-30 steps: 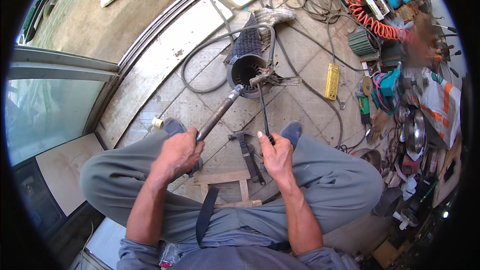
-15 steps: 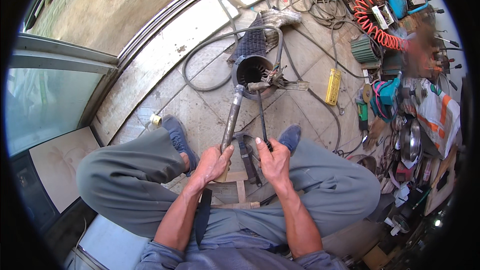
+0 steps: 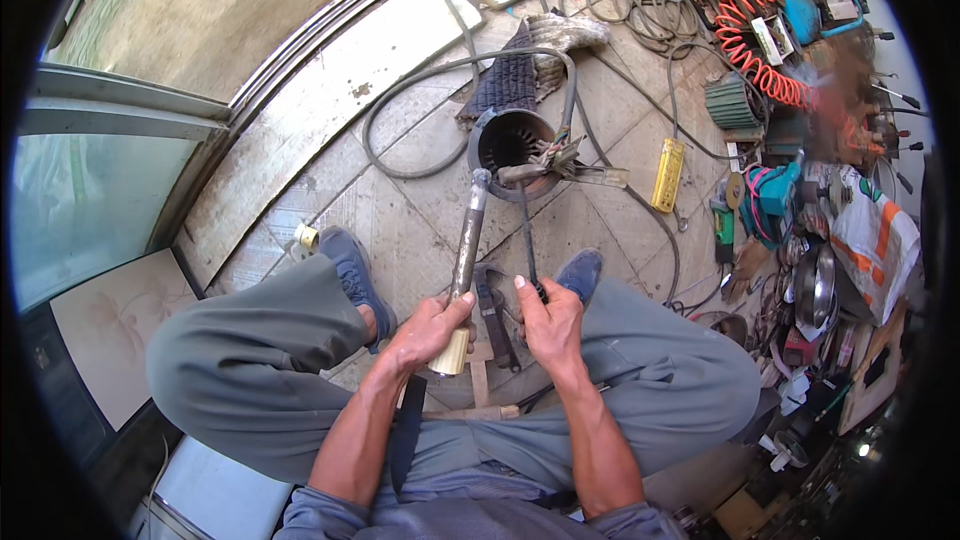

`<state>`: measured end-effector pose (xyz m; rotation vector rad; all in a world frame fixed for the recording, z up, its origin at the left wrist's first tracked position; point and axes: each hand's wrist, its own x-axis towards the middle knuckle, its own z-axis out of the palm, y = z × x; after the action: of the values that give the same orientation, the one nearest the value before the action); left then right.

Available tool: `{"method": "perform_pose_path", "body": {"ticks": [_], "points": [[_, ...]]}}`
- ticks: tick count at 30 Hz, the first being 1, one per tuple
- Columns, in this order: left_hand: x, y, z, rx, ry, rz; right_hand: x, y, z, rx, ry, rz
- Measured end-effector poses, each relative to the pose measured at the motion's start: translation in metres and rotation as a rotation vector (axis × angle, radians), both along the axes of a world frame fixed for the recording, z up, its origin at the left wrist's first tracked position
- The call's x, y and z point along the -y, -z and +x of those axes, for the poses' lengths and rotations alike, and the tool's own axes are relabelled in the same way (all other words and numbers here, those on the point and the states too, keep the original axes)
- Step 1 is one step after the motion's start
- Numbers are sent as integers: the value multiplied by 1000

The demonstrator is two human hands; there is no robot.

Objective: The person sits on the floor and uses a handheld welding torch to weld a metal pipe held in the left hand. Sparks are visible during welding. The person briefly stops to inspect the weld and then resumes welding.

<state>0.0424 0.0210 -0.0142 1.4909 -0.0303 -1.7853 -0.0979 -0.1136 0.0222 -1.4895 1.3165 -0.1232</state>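
Observation:
My left hand (image 3: 437, 328) is wrapped round a thick metal bar (image 3: 466, 252) with a pale, wood-like lower end and a shiny, rounded upper end. My right hand (image 3: 550, 320) is closed on a thin dark rod (image 3: 528, 231), thumb along it. Both tools slant up and away from me. The rod's far end meets the near rim of a round grey motor housing (image 3: 483, 148), slotted inside; whether it touches I cannot tell. A bundle of wires (image 3: 556, 153) spills over the housing's right rim. The bar's upper end is beside the housing's lower left.
Behind the housing lie a dark quilted cloth (image 3: 503, 80) and a looped grey cable (image 3: 400, 175). A dark clamp-like tool (image 3: 493, 315) lies between my feet. To the right are a yellow pendant control box (image 3: 668, 176), an orange coiled hose (image 3: 737, 35) and a teal power tool (image 3: 773, 198).
My left hand and the bar have shifted slightly right, and more of the bar's pale lower end shows. The right hand has barely moved on the rod.

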Motion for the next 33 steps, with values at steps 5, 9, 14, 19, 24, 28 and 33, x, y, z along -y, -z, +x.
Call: {"method": "perform_pose_path", "body": {"ticks": [5, 9, 14, 19, 24, 28, 33], "points": [[3, 3, 0, -418, -173, -68, -1, -6, 3, 47, 57, 38], [0, 16, -8, -692, -336, -91, -4, 3, -3, 26, 29, -22], [-4, 20, -10, -645, -430, -105, -5, 4, -4, 8, 23, -49], [-8, 25, -11, -625, -439, -150, -4, -1, -3, -48, -11, -45], [-8, 23, -9, -618, -422, -139, -1, 2, -4, -51, -32, -20], [-7, 26, -8, -572, -394, -125, 0, 2, -2, -39, -49, -34], [-6, 25, -7, -489, -356, -73, 1, -15, 10, -86, -107, -142]]}}
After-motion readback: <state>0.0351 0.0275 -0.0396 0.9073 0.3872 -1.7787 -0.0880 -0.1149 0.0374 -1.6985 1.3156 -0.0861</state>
